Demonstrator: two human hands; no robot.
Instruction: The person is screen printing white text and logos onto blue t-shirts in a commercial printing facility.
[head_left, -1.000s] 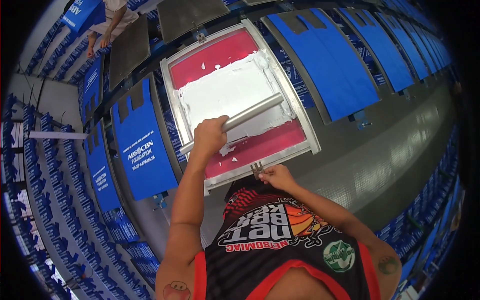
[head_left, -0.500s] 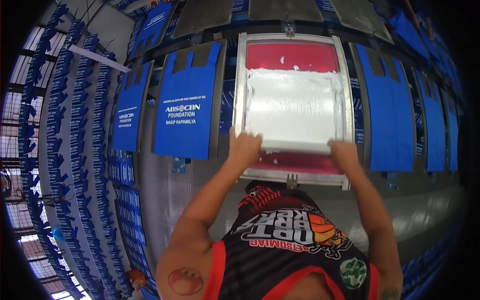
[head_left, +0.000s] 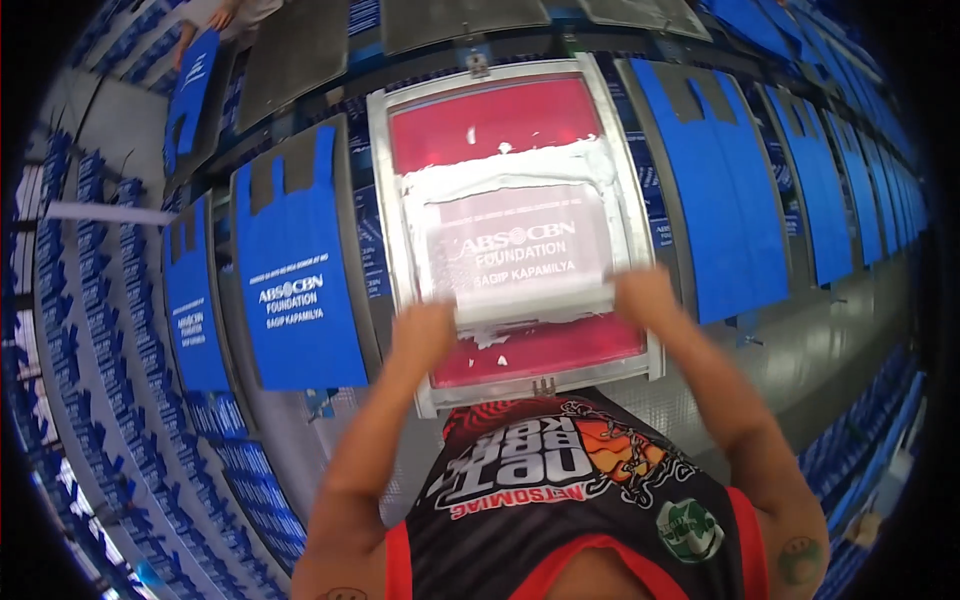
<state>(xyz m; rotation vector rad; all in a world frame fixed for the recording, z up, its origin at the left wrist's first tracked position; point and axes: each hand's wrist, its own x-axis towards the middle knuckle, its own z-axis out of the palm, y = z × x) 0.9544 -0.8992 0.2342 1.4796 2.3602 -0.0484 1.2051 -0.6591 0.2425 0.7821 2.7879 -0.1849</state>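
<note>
two hands [head_left: 425, 335] clenched round bar [head_left: 530, 308]; blue bags [head_left: 300, 225] flank frame [head_left: 615, 180]; dark boards [head_left: 455, 18] beyond

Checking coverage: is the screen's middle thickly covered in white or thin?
Thin: lettering shows through the screen, while thick white paste borders that patch.

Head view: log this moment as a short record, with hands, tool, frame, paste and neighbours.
Left hand: left hand closed around the left end of the bar
Right hand: right hand closed around its right end, motion-blurred
Tool: bar lying crosswise over the lower part of the screen
Frame: silver frame around red screen
Paste: white paste banded above pale lettering
Neighbours: printed blue bag left; blue bag without visible print right
</note>
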